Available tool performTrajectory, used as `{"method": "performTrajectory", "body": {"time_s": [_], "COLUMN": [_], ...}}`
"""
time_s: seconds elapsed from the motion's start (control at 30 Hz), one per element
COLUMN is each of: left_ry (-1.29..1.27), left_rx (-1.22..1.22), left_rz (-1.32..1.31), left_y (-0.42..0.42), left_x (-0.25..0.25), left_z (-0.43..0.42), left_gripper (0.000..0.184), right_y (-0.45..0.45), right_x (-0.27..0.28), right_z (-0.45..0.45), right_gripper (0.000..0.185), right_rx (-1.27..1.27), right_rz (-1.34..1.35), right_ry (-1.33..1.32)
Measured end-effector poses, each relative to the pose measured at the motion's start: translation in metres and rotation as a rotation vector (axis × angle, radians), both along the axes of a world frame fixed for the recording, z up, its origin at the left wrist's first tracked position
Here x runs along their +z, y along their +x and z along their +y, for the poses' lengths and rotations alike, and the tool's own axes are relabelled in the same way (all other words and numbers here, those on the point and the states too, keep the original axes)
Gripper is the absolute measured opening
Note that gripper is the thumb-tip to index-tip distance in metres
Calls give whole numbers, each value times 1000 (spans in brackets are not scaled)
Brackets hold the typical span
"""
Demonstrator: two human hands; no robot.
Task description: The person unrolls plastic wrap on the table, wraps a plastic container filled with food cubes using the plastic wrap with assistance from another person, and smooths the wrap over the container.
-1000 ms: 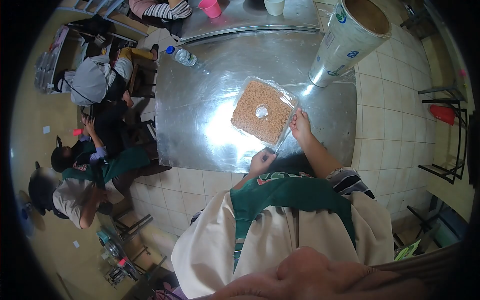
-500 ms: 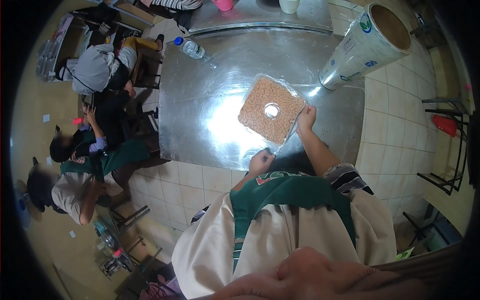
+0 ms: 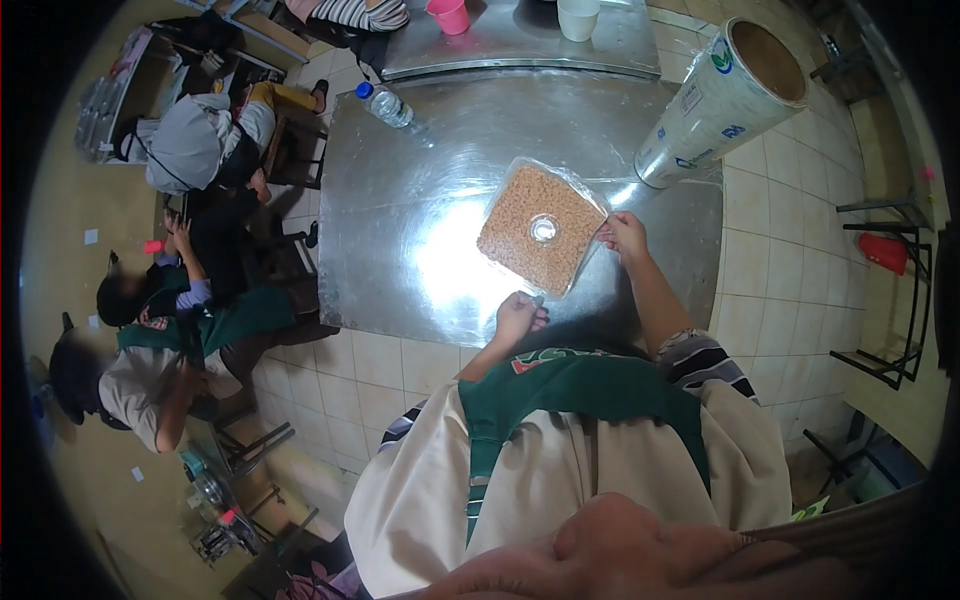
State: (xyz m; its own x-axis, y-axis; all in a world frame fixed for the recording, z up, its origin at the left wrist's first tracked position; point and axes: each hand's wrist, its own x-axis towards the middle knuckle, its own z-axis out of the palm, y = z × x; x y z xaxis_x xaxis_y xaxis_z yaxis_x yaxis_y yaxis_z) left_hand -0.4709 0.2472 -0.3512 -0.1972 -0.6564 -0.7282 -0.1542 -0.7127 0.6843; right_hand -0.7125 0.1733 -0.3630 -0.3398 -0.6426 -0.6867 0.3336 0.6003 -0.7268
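Observation:
A square, clear-plastic-covered pack of small light-brown pieces (image 3: 530, 205) lies flat on the steel table (image 3: 400, 270), with a glare spot at its middle. I cannot make out what the pieces are. My right hand (image 3: 626, 237) pinches the clear film at the pack's right corner. Just off the near corner is my left hand (image 3: 518, 316), its fingers curled in. At its fingertips shows a small greyish thing, too small to name.
A large roll of plastic film (image 3: 715, 105) stands upright at the table's right. A water bottle (image 3: 386, 106) is at the far left. Behind, a second table holds a pink cup (image 3: 449, 15) and a white cup (image 3: 578, 18). Several people (image 3: 190, 140) sit on the left.
My left hand has shifted slightly and its fingers have loosened a little. My right hand has drawn slightly right, now with only its fingertips at the corner. The pack lies almost unmoved.

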Motion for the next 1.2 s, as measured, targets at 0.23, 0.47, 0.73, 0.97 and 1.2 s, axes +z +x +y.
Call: {"method": "performTrajectory", "body": {"time_s": [0.23,0.47,0.73,0.97,1.2], "left_ry": [291,288,299,237,367], "left_rx": [328,406,437,571,701], "left_rz": [292,394,393,411,442], "left_y": [-7,-6,-7,-13,-13], "left_x": [3,-1,0,10,14], "left_z": [-8,-7,-1,-6,-7], "left_gripper": [10,11,11,13,15], "right_y": [-20,-15,-33,-26,-13], "right_x": [-3,-10,-1,0,9], "right_z": [-13,2,38,6,-42], "right_gripper": [12,13,11,14,22], "right_rx": [-73,-180,-326,-306,-80], "right_rz": [-172,-223,-354,-272,-87], "right_ry": [-187,-388,-250,-285,-328]}}
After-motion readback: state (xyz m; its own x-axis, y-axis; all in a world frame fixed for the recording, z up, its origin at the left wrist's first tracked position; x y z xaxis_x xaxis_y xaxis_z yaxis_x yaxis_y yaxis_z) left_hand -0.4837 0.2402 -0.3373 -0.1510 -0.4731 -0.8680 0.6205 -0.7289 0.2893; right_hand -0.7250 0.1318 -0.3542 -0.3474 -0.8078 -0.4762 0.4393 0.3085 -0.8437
